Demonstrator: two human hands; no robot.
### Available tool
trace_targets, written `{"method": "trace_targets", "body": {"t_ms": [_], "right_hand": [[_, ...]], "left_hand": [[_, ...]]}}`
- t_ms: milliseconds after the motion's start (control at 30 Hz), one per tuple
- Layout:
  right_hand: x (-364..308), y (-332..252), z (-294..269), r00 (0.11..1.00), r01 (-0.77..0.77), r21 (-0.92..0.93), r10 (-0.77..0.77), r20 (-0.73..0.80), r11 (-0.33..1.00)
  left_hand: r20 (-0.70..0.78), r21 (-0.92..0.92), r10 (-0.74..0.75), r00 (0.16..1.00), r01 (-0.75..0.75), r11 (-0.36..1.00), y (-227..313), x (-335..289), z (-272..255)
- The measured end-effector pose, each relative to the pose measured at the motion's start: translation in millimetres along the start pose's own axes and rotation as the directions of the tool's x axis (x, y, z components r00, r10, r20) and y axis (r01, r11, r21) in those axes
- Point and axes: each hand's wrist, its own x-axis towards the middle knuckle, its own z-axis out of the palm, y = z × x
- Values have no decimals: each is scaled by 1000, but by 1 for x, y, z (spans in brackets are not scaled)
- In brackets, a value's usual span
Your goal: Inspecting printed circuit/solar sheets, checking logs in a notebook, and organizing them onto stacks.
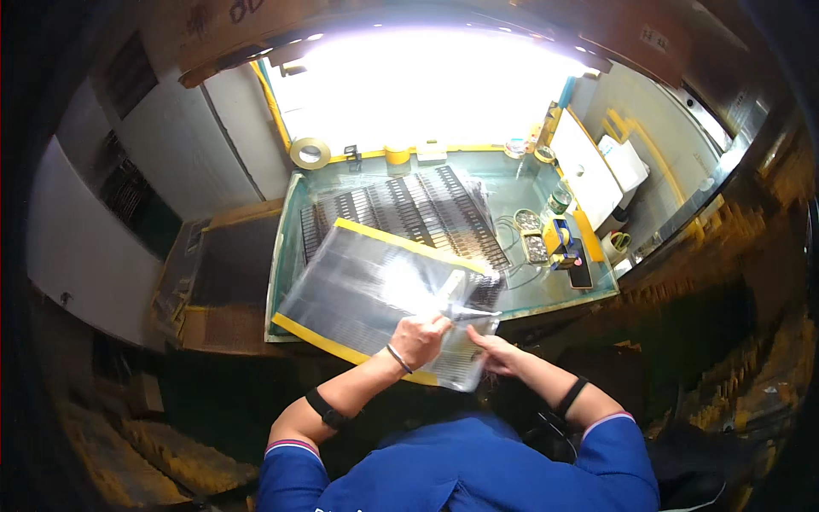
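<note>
The left hand (418, 341) is closed, with its fingers curled, over the lower right part of a dark rectangular sheet (341, 286). Whether it pinches an item cannot be determined. The right hand (499, 354) grips the right side of a clear film (465, 363), thumb uppermost. The film lies at the right end of the sheet and shows creases and glare.

The sheet is tilted in plan, with its near edge projecting past the front of the desk (522, 299). Yellow strips (392, 243) border its far and near long edges. Behind the sheet, and partly covered by it, lie dark slotted panels (401, 205).

To the right of the panels are containers of small parts (534, 247), a yellow-and-blue device (559, 239), a dark flat device (581, 264) and a clear bottle (559, 201). Along the rear edge stand a tape roll (297, 154) at the left and a yellow roll (397, 155) nearer the middle. A bright light (418, 94) is located behind the desk.
</note>
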Motion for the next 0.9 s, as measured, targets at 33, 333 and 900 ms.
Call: {"method": "trace_targets", "body": {"t_ms": [33, 333, 900], "right_hand": [[8, 5, 1, 990, -118, 24, 120, -69, 993], [53, 8, -29, 992, 43, 428, 12, -124, 903], [108, -44, 94, 949, 184, -270, -99, 300, 945]], "left_hand": [[-17, 14, 72, 997, -71, 997, 9, 5, 0], [-159, -81, -145, 977, 133, 988, -3, 13, -58], [-519, 154, -120, 847, 230, 961, 20, -49, -104]]}}
